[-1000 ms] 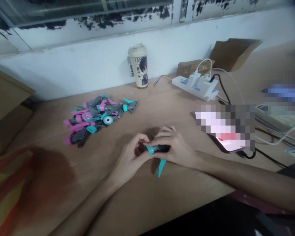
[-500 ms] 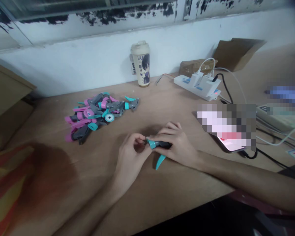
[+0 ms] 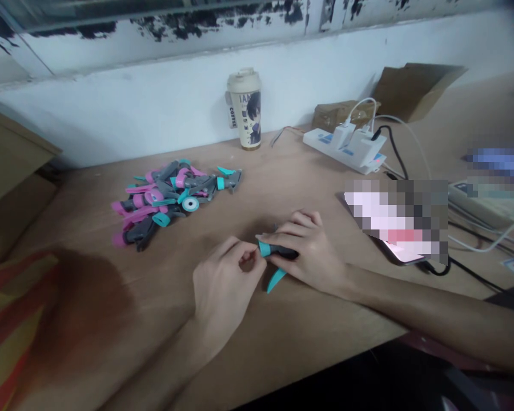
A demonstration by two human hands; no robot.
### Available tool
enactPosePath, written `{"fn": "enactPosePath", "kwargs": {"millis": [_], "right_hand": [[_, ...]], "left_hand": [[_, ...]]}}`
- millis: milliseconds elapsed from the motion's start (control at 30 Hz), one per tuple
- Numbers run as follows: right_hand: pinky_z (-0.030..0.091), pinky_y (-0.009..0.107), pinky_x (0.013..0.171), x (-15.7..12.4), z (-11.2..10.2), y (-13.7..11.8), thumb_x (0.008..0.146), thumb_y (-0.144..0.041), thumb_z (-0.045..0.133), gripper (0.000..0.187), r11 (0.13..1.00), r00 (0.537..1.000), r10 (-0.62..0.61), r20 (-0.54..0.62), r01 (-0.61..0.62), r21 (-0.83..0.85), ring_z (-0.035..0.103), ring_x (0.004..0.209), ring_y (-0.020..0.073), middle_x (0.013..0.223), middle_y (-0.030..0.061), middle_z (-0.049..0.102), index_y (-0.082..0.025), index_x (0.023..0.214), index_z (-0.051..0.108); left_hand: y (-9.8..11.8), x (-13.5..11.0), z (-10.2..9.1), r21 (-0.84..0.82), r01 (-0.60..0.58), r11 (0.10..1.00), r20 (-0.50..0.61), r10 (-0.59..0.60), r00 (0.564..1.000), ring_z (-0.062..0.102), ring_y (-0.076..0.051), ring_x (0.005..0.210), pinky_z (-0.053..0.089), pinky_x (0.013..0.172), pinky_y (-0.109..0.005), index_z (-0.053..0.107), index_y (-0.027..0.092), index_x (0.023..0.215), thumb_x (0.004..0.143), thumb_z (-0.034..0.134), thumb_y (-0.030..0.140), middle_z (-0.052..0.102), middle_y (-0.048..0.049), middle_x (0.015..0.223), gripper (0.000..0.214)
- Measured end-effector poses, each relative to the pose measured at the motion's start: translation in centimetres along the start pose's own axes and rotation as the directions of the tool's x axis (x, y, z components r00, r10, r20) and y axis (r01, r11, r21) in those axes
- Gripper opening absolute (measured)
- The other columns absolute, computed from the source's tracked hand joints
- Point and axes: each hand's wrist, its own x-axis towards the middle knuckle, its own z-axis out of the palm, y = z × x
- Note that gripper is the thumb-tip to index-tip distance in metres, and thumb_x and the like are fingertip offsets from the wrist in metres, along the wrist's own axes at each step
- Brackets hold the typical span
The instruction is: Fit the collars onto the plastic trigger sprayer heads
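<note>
My right hand (image 3: 312,251) is wrapped round a small dark spray-nozzle part (image 3: 278,252) with a teal collar and a teal trigger hanging below it, just above the wooden table (image 3: 282,188). My left hand (image 3: 227,282) pinches at the teal collar end with thumb and forefinger, the other fingers curled. A pile of similar grey, pink and teal nozzle parts (image 3: 171,194) lies further back to the left, out of reach of both hands.
A coffee tumbler (image 3: 245,108) stands by the white wall. A white power strip (image 3: 346,145) with chargers and cables sits at the back right, a phone (image 3: 398,225) lies right of my hands, and cardboard pieces (image 3: 411,83) lie behind. A striped cloth (image 3: 8,319) is at lower left.
My left hand has slid down and turned so its back faces me while still pinching the collar end. The teal trigger has swung slightly. The right hand has stayed almost still.
</note>
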Motion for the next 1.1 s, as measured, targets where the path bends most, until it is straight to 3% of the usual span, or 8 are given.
{"fn": "enactPosePath", "kwargs": {"millis": [267,367,500,600,700,800,1000,1100], "right_hand": [[0.032,0.035,0.078,0.2,-0.2,0.1,0.078,-0.031,0.065,0.02,0.996,0.996,0.087,-0.002,-0.087,0.032,0.055,0.082,0.0169,0.086,-0.0013,0.07,-0.028,0.097,0.069],[0.036,0.036,0.081,0.4,-0.5,0.8,0.074,-0.04,0.068,0.026,0.98,0.985,0.169,-0.045,-0.162,0.116,0.059,0.083,0.0173,0.087,-0.0002,0.07,-0.027,0.097,0.068],[0.046,0.035,0.081,0.4,-0.3,1.8,0.071,-0.042,0.071,0.032,0.904,0.958,0.281,-0.064,-0.241,0.354,0.063,0.089,0.018,0.096,-0.0005,0.07,-0.028,0.1,0.066],[0.048,0.038,0.087,0.5,-0.1,1.9,0.07,-0.042,0.071,0.034,0.852,0.957,0.29,-0.014,-0.251,0.459,0.065,0.092,0.0189,0.101,-0.0006,0.07,-0.028,0.1,0.066],[0.038,0.045,0.103,0.5,-0.1,1.6,0.069,-0.04,0.072,0.034,0.838,0.974,0.226,0.025,-0.207,0.505,0.065,0.096,0.0192,0.102,-0.0011,0.07,-0.028,0.1,0.066],[0.033,0.048,0.106,0.5,-0.1,1.2,0.067,-0.039,0.073,0.035,0.831,0.982,0.184,0.049,-0.182,0.525,0.066,0.093,0.0184,0.099,-0.0022,0.071,-0.028,0.1,0.067],[0.031,0.049,0.107,0.6,0.0,1.1,0.068,-0.037,0.073,0.035,0.836,0.984,0.165,0.064,-0.174,0.521,0.066,0.091,0.0178,0.098,-0.0028,0.072,-0.029,0.101,0.066],[0.03,0.047,0.108,0.6,-0.1,1.2,0.069,-0.035,0.073,0.033,0.849,0.989,0.137,0.048,-0.142,0.509,0.066,0.092,0.0176,0.098,-0.002,0.072,-0.028,0.1,0.067]], "left_hand": [[-0.7,0.7,0.0,-0.038,0.049,0.998,-0.011,-0.049,0.999,0.053,-0.012,0.062,0.033,0.054,-0.023,0.062,0.02,0.067,0.074,0.057,0.022,0.06,0.0013,0.071,0.009],[-2.4,1.7,-0.3,-0.184,0.131,0.974,0.001,-0.133,0.991,0.053,-0.013,0.062,0.037,0.056,-0.024,0.064,0.02,0.068,0.074,0.058,0.027,0.061,0.0005,0.07,0.01],[-3.5,2.7,-0.8,-0.579,0.313,0.753,0.22,-0.225,0.949,0.053,-0.012,0.056,0.044,0.053,-0.023,0.067,0.018,0.076,0.076,0.058,0.033,0.061,0.0001,0.067,0.017],[-2.8,2.6,-1.1,-0.661,0.351,0.663,0.326,-0.168,0.93,0.049,-0.01,0.05,0.044,0.049,-0.021,0.067,0.017,0.076,0.077,0.059,0.033,0.055,0.0017,0.058,0.018],[-2.2,2.2,-1.2,-0.659,0.321,0.68,0.356,-0.094,0.93,0.048,-0.009,0.051,0.045,0.049,-0.02,0.067,0.017,0.076,0.078,0.057,0.031,0.053,0.0018,0.059,0.017],[-2.4,1.9,-0.9,-0.652,0.275,0.706,0.33,-0.062,0.942,0.047,-0.01,0.054,0.044,0.049,-0.02,0.066,0.017,0.077,0.079,0.057,0.032,0.051,0.0017,0.061,0.017],[-2.7,1.3,-0.1,-0.512,0.078,0.855,0.136,-0.009,0.991,0.046,-0.01,0.057,0.037,0.05,-0.02,0.061,0.018,0.069,0.079,0.06,0.032,0.049,0.0021,0.061,0.017],[-2.5,1.1,0.1,-0.476,0.012,0.879,0.046,0.012,0.999,0.049,-0.01,0.061,0.039,0.053,-0.02,0.061,0.019,0.072,0.079,0.061,0.028,0.052,0.0015,0.067,0.011]]}}
